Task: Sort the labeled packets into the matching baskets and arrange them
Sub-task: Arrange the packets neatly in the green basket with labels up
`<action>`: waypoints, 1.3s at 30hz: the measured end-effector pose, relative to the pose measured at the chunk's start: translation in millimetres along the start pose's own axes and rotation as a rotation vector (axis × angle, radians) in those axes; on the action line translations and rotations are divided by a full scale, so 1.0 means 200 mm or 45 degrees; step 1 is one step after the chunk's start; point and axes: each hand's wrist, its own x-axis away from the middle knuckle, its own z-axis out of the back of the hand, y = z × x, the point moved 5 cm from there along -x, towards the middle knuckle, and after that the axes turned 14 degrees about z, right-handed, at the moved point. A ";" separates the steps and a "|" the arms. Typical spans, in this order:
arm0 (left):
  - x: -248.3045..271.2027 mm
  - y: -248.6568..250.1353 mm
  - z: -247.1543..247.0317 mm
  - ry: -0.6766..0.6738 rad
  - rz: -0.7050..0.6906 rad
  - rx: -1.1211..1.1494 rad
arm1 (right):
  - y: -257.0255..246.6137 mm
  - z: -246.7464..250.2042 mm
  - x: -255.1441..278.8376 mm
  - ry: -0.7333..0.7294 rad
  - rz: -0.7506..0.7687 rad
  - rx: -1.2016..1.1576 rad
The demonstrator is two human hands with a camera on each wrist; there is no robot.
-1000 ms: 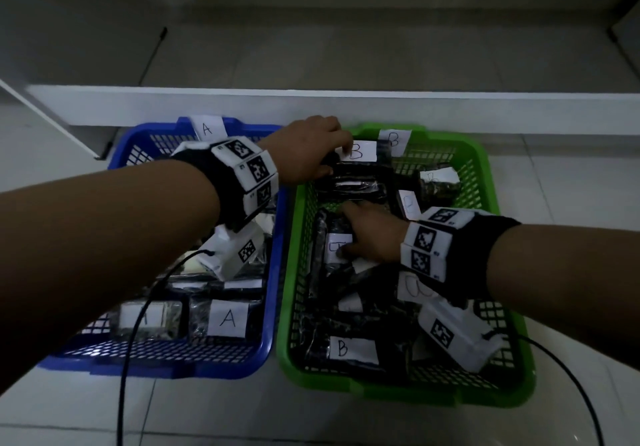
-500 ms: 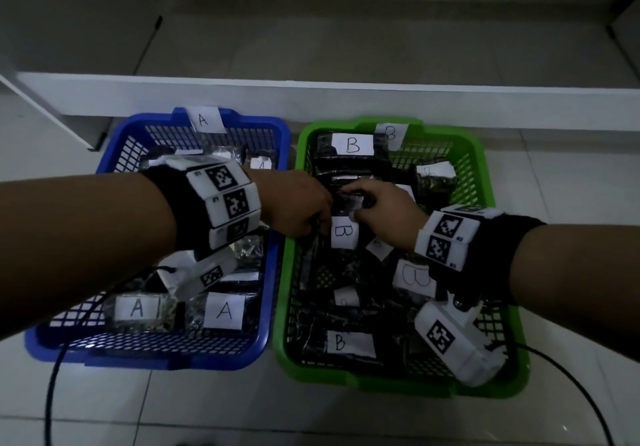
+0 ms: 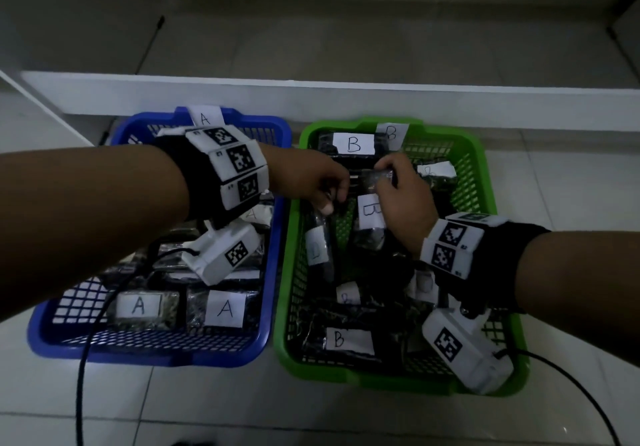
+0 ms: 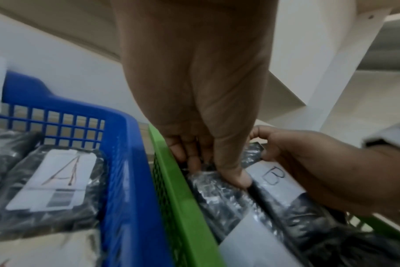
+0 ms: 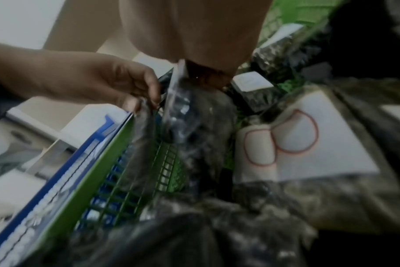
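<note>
Both hands have closed in on the far half of the green basket [image 3: 467,182] since a second ago, when the left reached the far rim and the right lay lower down.

Head view: the left hand [image 3: 308,182] crosses from over the blue basket [image 3: 273,272] and curls its fingers down onto a dark packet [image 3: 320,237] lying along the green basket's left wall. The right hand [image 3: 403,199] pinches the top edge of a B-labelled packet [image 3: 370,220] just beside it. More B packets lie at the far rim and near edge; two A packets [image 3: 225,308] sit along the blue basket's near edge.

Left wrist view: the left hand [image 4: 206,108] grips the packet [image 4: 219,191] against the green basket's [image 4: 183,207] wall, thumb pressed on its wrap. The right hand [image 4: 308,162] holds the B-labelled packet [image 4: 286,198] at its end. An A packet [image 4: 52,180] rests in the blue basket [image 4: 126,171].

Right wrist view: blurred; the right hand [image 5: 194,36] pinches clear wrap of its packet [image 5: 194,117], and the left hand [image 5: 91,81] pinches wrap by the green rim [image 5: 91,171].
</note>
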 end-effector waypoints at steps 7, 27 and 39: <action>0.01 0.04 0.06 0.150 -0.008 -0.183 | 0.06 0.10 -0.04 0.085 -0.085 0.142; 0.08 -0.04 0.24 -0.185 0.253 0.097 | 0.10 0.02 0.09 -0.891 0.230 0.390; 0.11 -0.20 0.19 -0.360 0.462 0.425 | -0.02 -0.13 -0.03 -0.774 0.441 0.642</action>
